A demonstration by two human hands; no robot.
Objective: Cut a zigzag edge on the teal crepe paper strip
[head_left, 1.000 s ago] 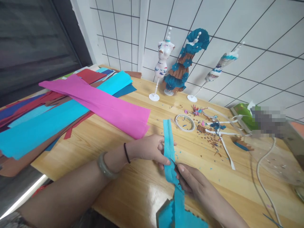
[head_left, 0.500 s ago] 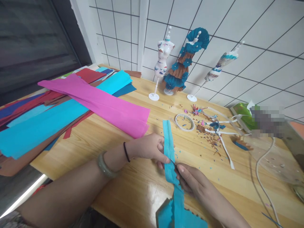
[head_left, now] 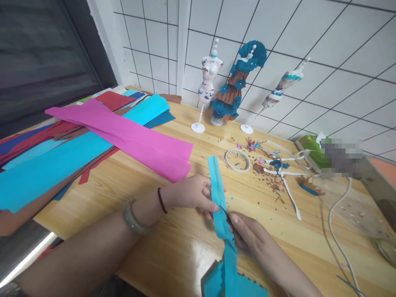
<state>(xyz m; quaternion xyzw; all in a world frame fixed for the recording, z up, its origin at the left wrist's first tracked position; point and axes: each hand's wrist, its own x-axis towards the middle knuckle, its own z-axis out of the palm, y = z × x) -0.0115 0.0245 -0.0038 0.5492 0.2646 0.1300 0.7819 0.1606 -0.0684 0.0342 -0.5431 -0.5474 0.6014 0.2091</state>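
Observation:
A folded turquoise crepe paper strip (head_left: 215,177) stands out from the hands, its lower length trailing toward the table's near edge. My left hand (head_left: 198,194) pinches it from the left, thumb on top and fingers underneath. On the strip's right side, my right hand (head_left: 247,231) is closed around small dark scissors (head_left: 223,211); only a bit of blade shows, lying against the paper by my left thumb. The handles are hidden in my fingers. Below the blades the strip's right edge is notched in a zigzag. A wider turquoise piece with notched edges (head_left: 250,285) lies at the bottom.
Pink crepe paper (head_left: 148,142) lies over a stack of coloured sheets (head_left: 62,161) on the left. Three small dress forms (head_left: 210,78) stand at the back, one in a blue and brown paper dress (head_left: 233,88). Right are a tape roll (head_left: 237,161), paper scraps (head_left: 272,181) and a white cable (head_left: 335,231).
The view has shifted slightly, so the scene sits a little further left. Both hands keep nearly the same hold on the strip and scissors.

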